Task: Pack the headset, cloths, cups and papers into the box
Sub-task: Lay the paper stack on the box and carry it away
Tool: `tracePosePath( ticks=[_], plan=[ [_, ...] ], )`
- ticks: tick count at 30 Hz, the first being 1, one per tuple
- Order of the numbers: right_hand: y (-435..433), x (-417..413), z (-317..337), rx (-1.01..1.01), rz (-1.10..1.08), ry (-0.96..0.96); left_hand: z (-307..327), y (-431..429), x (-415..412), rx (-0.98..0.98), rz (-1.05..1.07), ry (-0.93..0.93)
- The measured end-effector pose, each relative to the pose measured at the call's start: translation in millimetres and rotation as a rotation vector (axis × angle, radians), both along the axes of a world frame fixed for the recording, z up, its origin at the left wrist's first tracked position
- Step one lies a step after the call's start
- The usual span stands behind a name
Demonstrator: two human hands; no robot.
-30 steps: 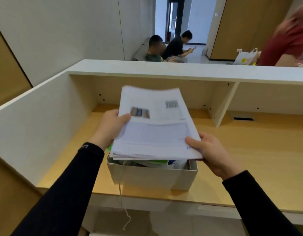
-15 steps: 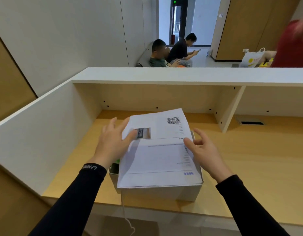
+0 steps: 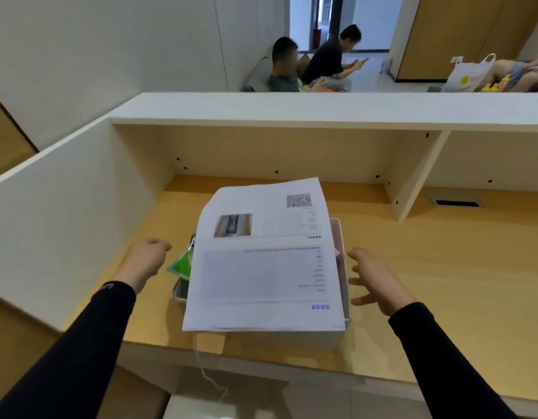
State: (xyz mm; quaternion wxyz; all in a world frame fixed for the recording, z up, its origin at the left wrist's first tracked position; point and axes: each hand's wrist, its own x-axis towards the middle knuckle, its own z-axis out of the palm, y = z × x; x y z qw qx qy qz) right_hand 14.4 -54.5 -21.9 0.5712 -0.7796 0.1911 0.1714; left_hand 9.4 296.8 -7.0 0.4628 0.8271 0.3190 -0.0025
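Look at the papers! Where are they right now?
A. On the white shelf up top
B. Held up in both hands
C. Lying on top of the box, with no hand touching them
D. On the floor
C: the papers lie across the open box, and the left hand and right hand are off to the sides, apart from them.

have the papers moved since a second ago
Yes. The papers were held up above the box; now they lie on top of it, both hands off them.
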Motion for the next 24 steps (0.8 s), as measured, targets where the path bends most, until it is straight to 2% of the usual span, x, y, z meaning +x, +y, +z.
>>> tracePosePath(
  ticks=[2, 6, 9, 13, 15, 19, 24],
  plan=[
    [0.6, -0.7, -5.7, -0.035, 0.114, 0.056, -13.4, -0.6, -10.2, -0.055, -0.102, 0.102],
    [7.4, -0.7, -10.4, -0.179, 0.235, 0.063, -20.9, -10.2, -11.9, -0.037, -0.309, 0.142],
    [15.8, 1.3, -5.0, -0.27, 0.296, 0.098, -19.9, -9.2, 0.0, 0.015, -0.335, 0.132],
    [25.7, -2.2, 3.6, -0.364, 0.315, 0.115, -15.4, -11.4, 17.6, -0.011, -0.332, 0.153],
    [29.9, -5.0, 6.0, -0.37, 0.266, 0.092, -17.3, -12.0, 24.8, 0.056, -0.41, 0.19],
    [37.7, -11.2, 11.4, -0.383, 0.176, 0.056, -26.1, -8.4, 35.6, 0.333, -0.568, 0.165],
    [46.4, -36.4, 10.5, -0.348, 0.148, 0.055, -26.2, -1.4, 31.7, 0.455, -0.706, 0.129]
  ],
)
